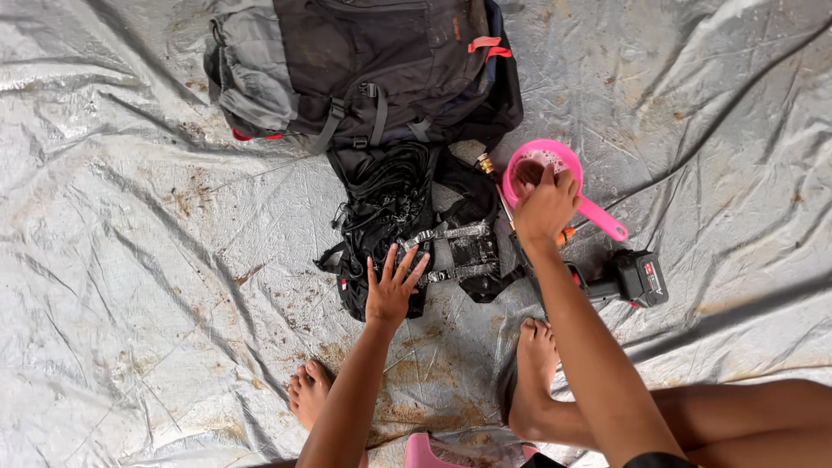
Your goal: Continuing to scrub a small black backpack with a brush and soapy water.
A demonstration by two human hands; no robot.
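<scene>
Head view, looking straight down: the person sits on a silver-grey tarpaulin (130, 217), creased and stained brown in patches, both bare feet planted near the bottom edge.

Left hand (392, 286): fingers released and spread flat, palm down, resting on the lower edge of a black harness bundle (407, 230). The bundle is a heap of black webbing and cord with metal buckles showing grey near its middle, and a small red-and-white tag at its lower left edge.

Right hand (546, 204): fingers bent down over the rim of a pink plastic dipper (555, 160), touching its near side. Whether the fingers actually clamp the rim cannot be told. The dipper is round, with a straight pink handle running down and right, and it lies just right of the harness bundle.

A dark grey backpack (364, 65) lies at the top centre, touching the harness bundle, with grey straps, a light grey side pocket, a salmon-pink pull loop at upper right and a red trim at lower left.

A black power tool (628, 279) with a red-marked battery block lies to the right of the right forearm, near the dipper handle. Its label is too small to make out.

A pink object (425, 452) shows partly at the bottom edge, between the feet.
</scene>
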